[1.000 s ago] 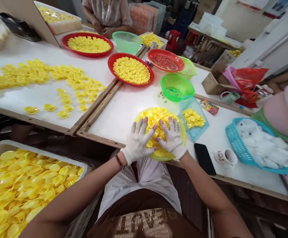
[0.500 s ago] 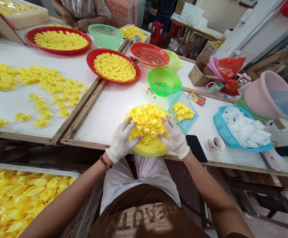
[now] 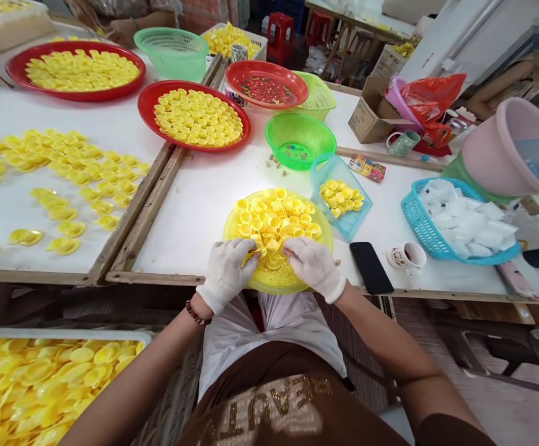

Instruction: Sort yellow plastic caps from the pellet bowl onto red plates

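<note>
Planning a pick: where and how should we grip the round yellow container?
Probably hold the round yellow container by opposite sides of its rim, coming from left and right. It is wide, with yellow pieces heaped in the middle and bare edge at both sides. The blue tray crowds its far right, so grip slightly nearer there.

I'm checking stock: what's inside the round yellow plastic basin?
The basin holds heaped yellow plastic cups and, nearer, finer yellow pieces. Its floor is covered; the white-gloved left hand and right hand hide more.
</note>
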A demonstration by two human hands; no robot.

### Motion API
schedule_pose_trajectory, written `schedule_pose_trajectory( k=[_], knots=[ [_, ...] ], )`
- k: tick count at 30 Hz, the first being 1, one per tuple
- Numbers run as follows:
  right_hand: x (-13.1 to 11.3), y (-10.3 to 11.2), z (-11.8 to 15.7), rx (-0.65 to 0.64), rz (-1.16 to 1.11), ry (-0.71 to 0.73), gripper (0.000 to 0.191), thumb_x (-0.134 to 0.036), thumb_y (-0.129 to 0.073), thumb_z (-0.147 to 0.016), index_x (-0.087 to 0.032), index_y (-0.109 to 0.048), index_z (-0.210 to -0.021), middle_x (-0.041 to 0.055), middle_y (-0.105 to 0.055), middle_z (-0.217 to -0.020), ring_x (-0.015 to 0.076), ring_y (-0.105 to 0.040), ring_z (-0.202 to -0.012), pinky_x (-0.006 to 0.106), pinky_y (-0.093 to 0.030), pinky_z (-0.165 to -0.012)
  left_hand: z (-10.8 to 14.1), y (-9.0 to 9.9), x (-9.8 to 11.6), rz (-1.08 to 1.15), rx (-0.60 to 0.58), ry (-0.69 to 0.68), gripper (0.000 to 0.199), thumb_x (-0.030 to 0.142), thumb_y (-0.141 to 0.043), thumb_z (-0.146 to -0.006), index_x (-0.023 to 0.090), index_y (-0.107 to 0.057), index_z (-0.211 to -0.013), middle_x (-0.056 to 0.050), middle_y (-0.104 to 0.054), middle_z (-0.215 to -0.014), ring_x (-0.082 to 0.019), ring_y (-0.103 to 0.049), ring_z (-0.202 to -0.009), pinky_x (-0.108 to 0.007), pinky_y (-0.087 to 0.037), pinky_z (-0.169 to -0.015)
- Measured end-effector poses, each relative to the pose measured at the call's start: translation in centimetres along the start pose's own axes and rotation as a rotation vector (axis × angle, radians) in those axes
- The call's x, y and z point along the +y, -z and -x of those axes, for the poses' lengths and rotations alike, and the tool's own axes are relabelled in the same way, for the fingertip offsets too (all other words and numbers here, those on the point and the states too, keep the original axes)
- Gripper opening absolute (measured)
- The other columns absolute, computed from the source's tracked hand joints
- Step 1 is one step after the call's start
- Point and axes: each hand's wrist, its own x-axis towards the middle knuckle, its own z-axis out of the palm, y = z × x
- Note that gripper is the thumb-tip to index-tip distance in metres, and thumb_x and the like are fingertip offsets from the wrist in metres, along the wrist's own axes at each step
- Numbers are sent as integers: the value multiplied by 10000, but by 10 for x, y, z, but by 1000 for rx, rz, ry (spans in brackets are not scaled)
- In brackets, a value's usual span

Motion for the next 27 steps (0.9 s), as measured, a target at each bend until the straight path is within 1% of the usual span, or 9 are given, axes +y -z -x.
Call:
schedule_pose_trajectory(
  k=[3, 5, 8, 10, 15, 18, 21, 23, 27],
  knots=[
    [-13, -4, 6, -169, 75, 31, 146, -207, -523, -967, -208, -660, -1018, 43, -677, -899, 187, -590, -767, 305, -369, -620, 1, 0, -1, -41, -26, -47, 121, 293, -607, -905, 206, -675, -953, -57, -709, -1033, -259, -662, -909, -398, -431, -806],
    [-16, -8, 7, -207, 123, 62, 150, -167, -529, -953, -196, -662, -1016, 51, -675, -882, 186, -587, -759, 309, -351, -608, 5, 1, 0, -46, 16, -70, 181, 295, -633, -889, 202, -669, -1040, -74, -693, -1109, -271, -655, -964, -405, -440, -830],
    [-9, -10, 7, -199, 125, 155, 173, -137, -506, -964, -178, -670, -1004, 58, -674, -872, 181, -589, -783, 308, -370, -654, 16, 2, 3, -20, 150, -82, 282, 329, -634, -907, 173, -624, -1142, -99, -672, -1159, -266, -647, -1000, -396, -457, -847],
    [-2, -12, 7, -183, 104, 206, 189, -124, -495, -968, -168, -673, -1014, 59, -675, -868, 177, -585, -782, 306, -379, -677, 23, 1, 5, 13, 195, -96, 230, 320, -609, -932, 172, -621, -1106, -90, -677, -1115, -241, -650, -961, -378, -466, -836],
    [2, -21, 1, -151, 34, 244, 195, -158, -492, -975, -168, -672, -1047, 65, -675, -862, 184, -573, -773, 307, -388, -677, 25, -4, 11, 2, 144, -111, 125, 278, -621, -917, 184, -645, -996, -79, -672, -1024, -244, -649, -913, -376, -476, -799],
    [7, -21, -2, -164, -178, 222, 167, -124, -507, -937, -173, -665, -962, 55, -667, -865, 177, -575, -798, 294, -416, -713, 25, -3, 11, 24, 166, -84, 135, 265, -614, -920, 183, -653, -1020, -86, -672, -1045, -246, -655, -934, -378, -489, -813],
    [19, -15, 0, -165, -587, 156, 116, -141, -532, -923, -182, -640, -923, 16, -642, -862, 145, -578, -802, 263, -443, -746, 28, 2, 13, 151, 199, -35, 148, 282, -597, -939, 177, -652, -1028, -80, -680, -1041, -209, -663, -907, -342, -512, -810],
    [27, -11, 4, -138, -786, 88, 83, -200, -551, -938, -183, -622, -898, -1, -620, -841, 131, -565, -781, 252, -449, -739, 30, 5, 18, 260, 185, 7, 156, 302, -590, -948, 174, -656, -1007, -68, -689, -1010, -175, -663, -844, -305, -524, -775],
    [33, -7, 8, -7, -851, 39, 121, -276, -575, -944, -190, -601, -863, -4, -600, -813, 133, -551, -766, 259, -457, -731, 26, 8, 33, 468, 106, 165, 237, 368, -588, -942, 169, -665, -1044, -68, -724, -982, -174, -691, -836, -291, -545, -774]
  ],
)
